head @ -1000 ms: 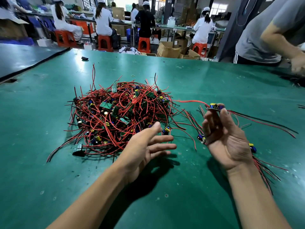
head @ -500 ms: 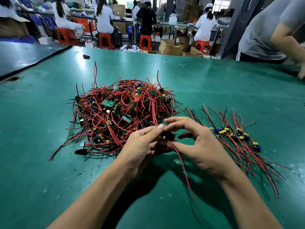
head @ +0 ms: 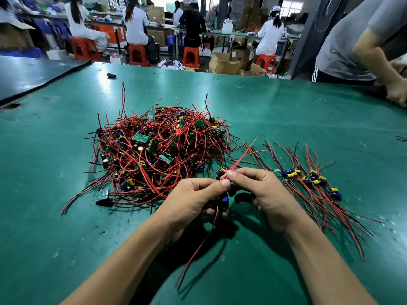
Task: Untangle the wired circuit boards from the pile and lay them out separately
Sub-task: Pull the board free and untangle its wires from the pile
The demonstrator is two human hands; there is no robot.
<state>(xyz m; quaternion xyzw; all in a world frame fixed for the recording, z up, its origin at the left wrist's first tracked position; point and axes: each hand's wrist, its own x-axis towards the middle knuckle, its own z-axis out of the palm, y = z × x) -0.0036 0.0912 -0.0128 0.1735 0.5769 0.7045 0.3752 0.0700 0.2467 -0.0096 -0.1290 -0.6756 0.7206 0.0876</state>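
Note:
A tangled pile of small green circuit boards with red and black wires (head: 158, 150) lies on the green table (head: 286, 111). My left hand (head: 193, 201) grips one wired board (head: 225, 198) just in front of the pile, with its wires hanging down toward me. My right hand (head: 262, 194) pinches red wires of that board beside my left thumb; these wires rise up and to the right. To the right, several separated boards (head: 308, 179) lie side by side, their wires trailing toward the near right.
A person in a grey shirt (head: 356, 38) stands at the table's far right corner with a hand on it. A small black object (head: 111, 75) lies near the far edge. Workers sit on orange stools (head: 136, 55) beyond the table.
A second ago my right hand held a board up on the right and my left hand was open. That board now lies with the separated ones, and both hands hold a new board at the pile's edge.

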